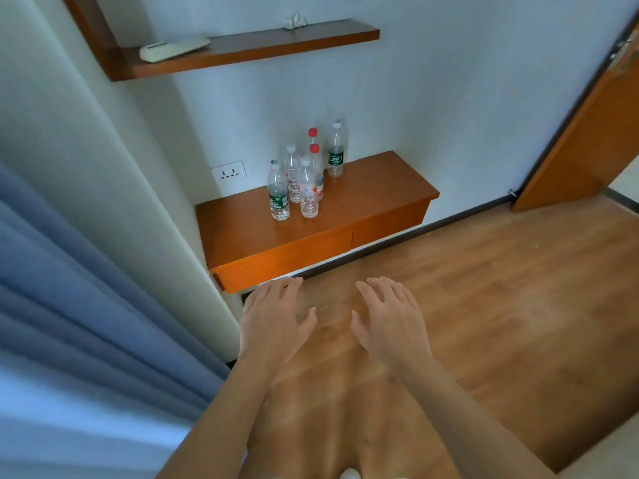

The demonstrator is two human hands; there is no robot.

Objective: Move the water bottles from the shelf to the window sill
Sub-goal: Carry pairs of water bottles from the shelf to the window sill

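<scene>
Several clear plastic water bottles stand in a cluster on the low wooden shelf (373, 188) against the wall. One with a green label (278, 191) is at the front left, one with a white cap (308, 188) at the front, red-capped ones (315, 167) behind, and a green-labelled one (335, 150) at the back right. My left hand (275, 319) and my right hand (389, 316) hover open, palms down, over the floor in front of the shelf, holding nothing. No window sill is in view.
An upper wooden shelf (276, 46) carries a white remote (173, 50) and a small white object (294, 21). A blue curtain (69, 305) hangs at the left. A wall socket (229, 172) sits beside the low shelf. An open wooden door (581, 143) stands at the right over wood flooring.
</scene>
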